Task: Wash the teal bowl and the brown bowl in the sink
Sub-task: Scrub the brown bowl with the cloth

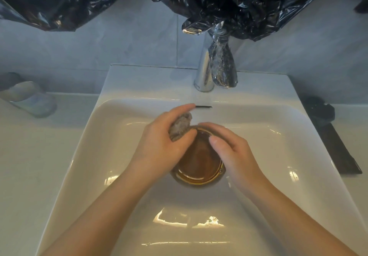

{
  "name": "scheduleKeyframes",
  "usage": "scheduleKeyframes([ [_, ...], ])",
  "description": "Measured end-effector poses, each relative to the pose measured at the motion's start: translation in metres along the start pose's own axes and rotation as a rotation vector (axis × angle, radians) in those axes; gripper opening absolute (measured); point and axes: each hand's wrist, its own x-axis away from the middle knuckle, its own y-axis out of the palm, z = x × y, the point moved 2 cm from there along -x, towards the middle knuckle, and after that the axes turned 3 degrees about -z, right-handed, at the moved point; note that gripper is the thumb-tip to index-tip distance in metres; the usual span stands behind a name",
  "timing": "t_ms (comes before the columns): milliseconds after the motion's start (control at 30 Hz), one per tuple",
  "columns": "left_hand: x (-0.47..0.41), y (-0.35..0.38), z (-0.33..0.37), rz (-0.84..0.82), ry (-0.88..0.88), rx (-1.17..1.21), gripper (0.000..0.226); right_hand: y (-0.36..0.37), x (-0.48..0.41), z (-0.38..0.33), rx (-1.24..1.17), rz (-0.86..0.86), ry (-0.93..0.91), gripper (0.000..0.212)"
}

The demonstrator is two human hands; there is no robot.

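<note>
The brown bowl (199, 162) sits low in the middle of the white sink (111, 148), its inside facing me. My right hand (231, 152) grips the bowl's far right rim, thumb over the edge. My left hand (165, 140) holds a grey-brown sponge (180, 126) and presses it against the bowl's far left rim. The teal bowl (29, 100) lies upside down on the counter at the far left, out of the sink.
A chrome tap (204, 70) stands behind the basin, its top partly wrapped in black plastic (223, 64). Black plastic sheeting (239, 1) hangs along the back wall. A dark object (322, 108) and a black strip (338, 150) lie on the counter at right.
</note>
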Motion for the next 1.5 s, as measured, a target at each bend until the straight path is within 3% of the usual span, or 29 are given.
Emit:
scheduleKeyframes([
  [133, -0.003, -0.004, -0.003, -0.11, -0.021, 0.024, 0.048, -0.004, -0.002, -0.001, 0.022, -0.079, 0.04, 0.029],
  [233, -0.003, -0.004, -0.006, 0.059, -0.067, 0.112, 0.047, -0.006, -0.004, 0.0, 0.058, 0.001, 0.048, 0.034],
  [333, -0.001, -0.002, -0.007, 0.192, -0.081, 0.171, 0.047, -0.006, -0.003, 0.002, 0.11, 0.073, 0.013, 0.025],
  [500, -0.005, -0.007, -0.002, -0.068, 0.012, 0.064, 0.05, -0.009, -0.003, 0.0, 0.142, -0.039, 0.002, 0.023],
  [633, -0.007, -0.011, -0.005, -0.259, -0.035, 0.025, 0.049, -0.008, -0.006, 0.004, 0.114, -0.147, 0.094, 0.02],
  [700, -0.008, -0.01, -0.008, -0.165, -0.039, 0.022, 0.049, -0.008, -0.007, 0.006, 0.079, -0.118, 0.107, 0.019],
  [800, -0.008, -0.006, -0.012, 0.102, -0.086, 0.128, 0.048, -0.009, -0.007, 0.007, 0.052, -0.018, 0.115, 0.029],
  [867, -0.007, -0.003, -0.016, 0.215, -0.12, 0.207, 0.049, -0.008, -0.007, 0.008, 0.097, 0.035, 0.09, 0.022],
  [933, -0.006, 0.002, -0.019, 0.223, -0.121, 0.21, 0.05, -0.008, -0.006, 0.008, 0.108, 0.074, 0.058, 0.008],
  [1100, -0.007, -0.001, -0.019, 0.05, -0.029, 0.152, 0.054, -0.011, -0.008, 0.007, 0.102, 0.005, 0.013, 0.009],
  [1167, -0.007, -0.005, -0.019, -0.063, 0.006, 0.115, 0.057, -0.008, -0.008, 0.008, 0.155, -0.069, 0.042, 0.019],
  [1233, -0.007, -0.006, -0.019, -0.136, 0.007, 0.086, 0.058, -0.007, -0.008, 0.012, 0.165, -0.107, 0.103, 0.015],
  [1300, -0.007, -0.007, -0.019, -0.092, 0.0, 0.088, 0.057, -0.007, -0.008, 0.011, 0.146, -0.097, 0.136, 0.019],
  [1400, -0.007, -0.008, -0.019, 0.122, -0.035, 0.148, 0.054, -0.008, -0.009, 0.008, 0.105, -0.027, 0.134, 0.025],
  [1500, -0.005, -0.007, -0.019, 0.195, -0.069, 0.176, 0.053, -0.005, -0.007, 0.005, 0.091, -0.001, 0.089, 0.013],
])
